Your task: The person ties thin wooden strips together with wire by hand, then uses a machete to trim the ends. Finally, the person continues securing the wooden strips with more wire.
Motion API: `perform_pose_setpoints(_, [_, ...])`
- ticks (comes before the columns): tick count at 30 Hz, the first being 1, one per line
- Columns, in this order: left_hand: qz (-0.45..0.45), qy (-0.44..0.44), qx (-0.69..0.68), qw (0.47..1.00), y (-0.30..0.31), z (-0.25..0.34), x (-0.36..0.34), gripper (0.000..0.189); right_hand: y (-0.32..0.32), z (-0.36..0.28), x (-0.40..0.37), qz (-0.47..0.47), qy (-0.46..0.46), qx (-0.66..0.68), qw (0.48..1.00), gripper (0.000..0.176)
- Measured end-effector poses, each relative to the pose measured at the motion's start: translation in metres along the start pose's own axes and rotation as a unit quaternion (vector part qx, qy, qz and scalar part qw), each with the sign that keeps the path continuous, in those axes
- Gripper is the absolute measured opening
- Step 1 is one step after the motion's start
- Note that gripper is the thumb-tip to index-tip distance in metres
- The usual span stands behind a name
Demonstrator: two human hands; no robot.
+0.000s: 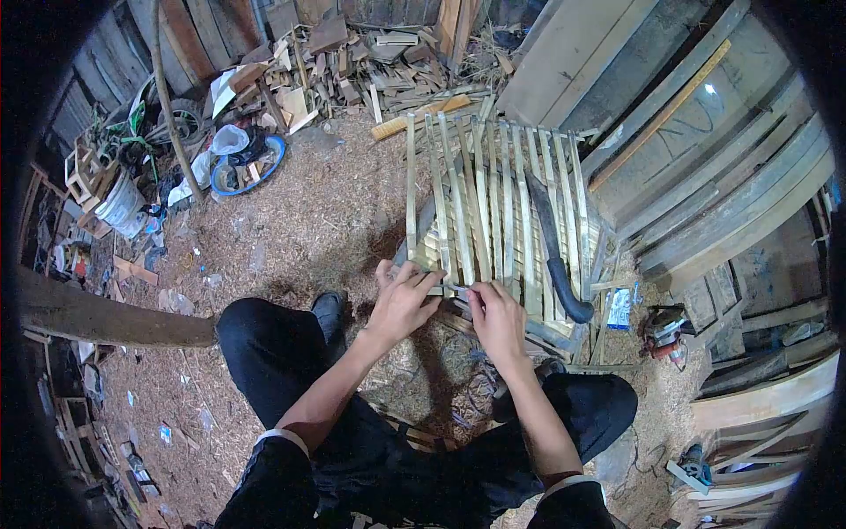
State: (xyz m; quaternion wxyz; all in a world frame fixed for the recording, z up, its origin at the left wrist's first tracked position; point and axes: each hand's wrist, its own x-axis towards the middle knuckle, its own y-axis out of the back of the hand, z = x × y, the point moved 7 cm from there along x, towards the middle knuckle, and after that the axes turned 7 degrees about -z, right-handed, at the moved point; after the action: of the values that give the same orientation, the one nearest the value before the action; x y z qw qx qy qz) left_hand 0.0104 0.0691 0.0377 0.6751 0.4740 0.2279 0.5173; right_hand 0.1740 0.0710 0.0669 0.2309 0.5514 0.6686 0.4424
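Person crouched on a sawdust floor [291,220], knees apart, with the bamboo slat panel [493,203] just ahead at frame centre, its near edge at the hands. The panel lies tilted, far end raised towards the planks at upper right; judged so the near ends sit within easy reach. Left hand [401,304]: fingers together and laid flat over the near slat ends, likely pinning them level. Right hand [498,322]: thumb and fingertips pinching a thin cross strip [454,289] that runs between the two hands at the panel's lower edge. The upright slats are spaced apart, gaps showing. A long knife [551,238] with a dark handle rests on the slats right of centre, handle towards the person, apparently parked where the right hand can take it. Containers: white bucket [119,203] at upper left among clutter, well apart from the work; its contents cannot be made out. Blue hoop [251,167] on the floor near it. Heap of wood offcuts [352,53] along the top. Red power tool [661,331] and a small blue packet [619,309] on the floor at right, just beside the panel.
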Motion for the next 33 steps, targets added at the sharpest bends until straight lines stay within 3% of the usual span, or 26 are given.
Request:
perform_pose_setpoints(10, [0.017,-0.030,0.025,0.999,-0.009,-0.009,-0.002,0.048,-0.024,-0.016,0.002,-0.051,0.054,-0.090,0.993,0.020])
perform_pose_setpoints(12, [0.055,-0.053,0.019,0.997,-0.002,-0.005,-0.004,0.038,-0.023,-0.016,0.004,-0.055,0.058,-0.079,0.994,0.023])
perform_pose_setpoints(18, [0.031,-0.038,-0.005,0.999,-0.002,-0.010,-0.006,0.023,-0.031,-0.014,0.002,-0.050,0.061,-0.073,0.994,0.027])
perform_pose_setpoints(28, [0.059,-0.006,-0.045,0.997,0.007,-0.021,-0.010,0.038,-0.034,-0.016,0.005,-0.059,0.072,-0.073,0.993,0.024])
perform_pose_setpoints(33, [0.111,0.059,-0.018,0.992,0.014,-0.014,-0.024,0.043,-0.032,-0.015,0.005,-0.067,0.079,-0.043,0.994,0.028])
